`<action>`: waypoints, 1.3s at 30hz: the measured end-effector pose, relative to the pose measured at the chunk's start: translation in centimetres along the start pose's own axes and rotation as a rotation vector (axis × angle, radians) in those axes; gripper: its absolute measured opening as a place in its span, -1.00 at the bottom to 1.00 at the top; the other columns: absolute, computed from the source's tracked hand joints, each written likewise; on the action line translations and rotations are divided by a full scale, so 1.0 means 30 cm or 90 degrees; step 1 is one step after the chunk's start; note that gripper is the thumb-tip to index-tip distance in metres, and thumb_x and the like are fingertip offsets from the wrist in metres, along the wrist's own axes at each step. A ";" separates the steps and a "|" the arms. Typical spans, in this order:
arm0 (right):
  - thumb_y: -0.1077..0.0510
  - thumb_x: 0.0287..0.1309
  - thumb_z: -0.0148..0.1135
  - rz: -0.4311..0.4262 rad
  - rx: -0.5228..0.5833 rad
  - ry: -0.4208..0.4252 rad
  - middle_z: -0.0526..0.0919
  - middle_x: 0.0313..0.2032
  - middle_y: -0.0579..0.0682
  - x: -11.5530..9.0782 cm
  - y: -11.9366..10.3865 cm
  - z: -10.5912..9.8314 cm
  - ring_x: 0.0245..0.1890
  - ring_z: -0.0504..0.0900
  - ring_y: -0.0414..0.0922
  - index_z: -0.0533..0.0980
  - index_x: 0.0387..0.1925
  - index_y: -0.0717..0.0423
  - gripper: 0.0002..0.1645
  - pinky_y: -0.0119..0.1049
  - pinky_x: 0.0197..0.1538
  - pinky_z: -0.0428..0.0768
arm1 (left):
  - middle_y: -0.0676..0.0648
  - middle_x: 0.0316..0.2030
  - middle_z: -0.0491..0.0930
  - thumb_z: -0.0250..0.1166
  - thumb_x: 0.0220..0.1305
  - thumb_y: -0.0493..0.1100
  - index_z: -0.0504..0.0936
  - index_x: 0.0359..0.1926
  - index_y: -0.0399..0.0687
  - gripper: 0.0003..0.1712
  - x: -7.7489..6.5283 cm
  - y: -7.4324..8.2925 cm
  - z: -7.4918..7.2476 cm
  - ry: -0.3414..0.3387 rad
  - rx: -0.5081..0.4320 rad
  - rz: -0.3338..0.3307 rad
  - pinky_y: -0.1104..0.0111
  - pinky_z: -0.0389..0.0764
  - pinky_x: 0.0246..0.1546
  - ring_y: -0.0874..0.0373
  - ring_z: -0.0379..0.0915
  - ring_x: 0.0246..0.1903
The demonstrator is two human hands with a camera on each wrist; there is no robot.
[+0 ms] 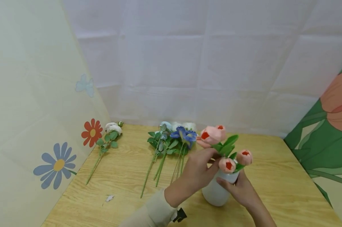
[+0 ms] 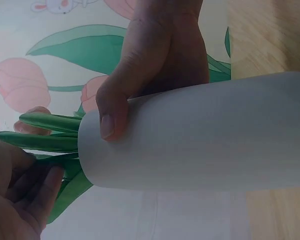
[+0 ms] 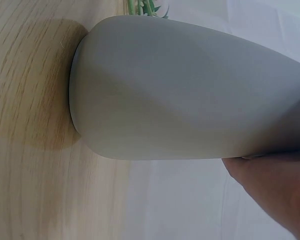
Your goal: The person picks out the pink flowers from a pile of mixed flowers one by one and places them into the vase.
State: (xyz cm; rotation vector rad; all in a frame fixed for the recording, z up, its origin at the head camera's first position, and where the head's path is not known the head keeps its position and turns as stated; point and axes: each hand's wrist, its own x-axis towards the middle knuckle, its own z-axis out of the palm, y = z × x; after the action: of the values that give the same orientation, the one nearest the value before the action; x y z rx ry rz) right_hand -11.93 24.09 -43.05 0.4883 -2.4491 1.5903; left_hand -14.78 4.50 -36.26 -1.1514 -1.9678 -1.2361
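Observation:
A white vase (image 1: pixel 215 191) stands upright on the wooden table, with pink artificial tulips (image 1: pixel 213 135) and their green leaves (image 2: pixel 50 142) coming out of its mouth. My right hand (image 1: pixel 244 189) grips the vase just below its rim, thumb on the near side; in the right wrist view only part of this hand (image 3: pixel 275 185) shows beside the vase. Above the rim, my left hand (image 1: pixel 197 167) pinches the green stem of a tulip between thumb and fingers, as the left wrist view shows close to the vase mouth. Inside the vase, the stem ends are hidden.
Left of the vase lie several artificial flowers, among them a blue one (image 1: pixel 185 135) and a pale blue one (image 1: pixel 166 125). A white flower (image 1: pixel 113 128) on a long stem lies farther left. A small white scrap (image 1: pixel 109 198) rests near the front. Printed cloths surround the table.

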 end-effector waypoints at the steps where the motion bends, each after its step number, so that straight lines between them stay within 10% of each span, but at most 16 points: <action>1: 0.34 0.22 0.36 -0.004 -0.001 0.001 0.50 0.18 -0.22 0.000 0.001 0.000 0.10 0.52 -0.39 0.13 0.47 0.18 -0.12 -0.49 0.05 0.53 | -0.10 -0.18 0.74 0.30 0.38 -0.30 0.62 -0.01 -0.20 -0.81 0.000 0.002 -0.002 -0.012 0.003 -0.020 0.71 0.55 -0.20 0.22 0.71 -0.20; 5: 0.34 0.22 0.36 -0.008 -0.006 0.005 0.49 0.18 -0.27 0.000 0.000 -0.001 0.10 0.52 -0.39 0.13 0.48 0.15 -0.10 -0.50 0.06 0.52 | -0.03 -0.25 0.74 0.31 0.39 -0.26 0.66 -0.07 -0.13 -0.86 0.002 0.007 -0.005 -0.050 0.041 -0.069 0.73 0.52 -0.26 0.25 0.67 -0.29; 12: 0.30 0.25 0.35 0.022 0.001 -0.006 0.49 0.19 -0.24 -0.005 -0.005 0.001 0.13 0.50 -0.42 0.14 0.46 0.16 -0.15 -0.49 0.07 0.52 | 0.05 -0.40 0.64 0.39 0.31 -0.21 0.67 -0.22 -0.06 -0.93 -0.007 -0.004 0.009 -0.058 0.149 -0.038 0.67 0.43 -0.31 0.29 0.49 -0.40; 28: 0.32 0.19 0.39 -0.005 -0.021 0.015 0.50 0.17 -0.20 0.002 -0.003 0.000 0.10 0.51 -0.39 0.14 0.47 0.12 -0.09 -0.56 0.07 0.48 | -0.03 -0.22 0.64 0.41 0.26 -0.33 0.57 0.05 -0.12 -0.65 -0.027 -0.012 -0.039 0.095 0.028 0.038 0.67 0.53 -0.26 0.24 0.59 -0.33; 39: 0.29 0.25 0.35 0.021 0.004 -0.012 0.48 0.21 -0.33 0.000 -0.001 -0.004 0.14 0.51 -0.42 0.15 0.47 0.14 -0.15 -0.46 0.06 0.54 | 0.06 -0.29 0.69 0.41 0.31 -0.17 0.65 -0.02 -0.02 -0.76 -0.021 -0.010 0.018 0.061 0.099 0.022 0.71 0.44 -0.27 0.28 0.54 -0.35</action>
State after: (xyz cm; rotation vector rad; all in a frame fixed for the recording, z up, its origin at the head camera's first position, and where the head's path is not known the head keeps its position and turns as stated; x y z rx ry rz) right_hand -11.92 24.19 -42.99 0.4691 -2.4789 1.6141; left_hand -14.73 4.69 -37.12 -1.0268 -1.9277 -1.0803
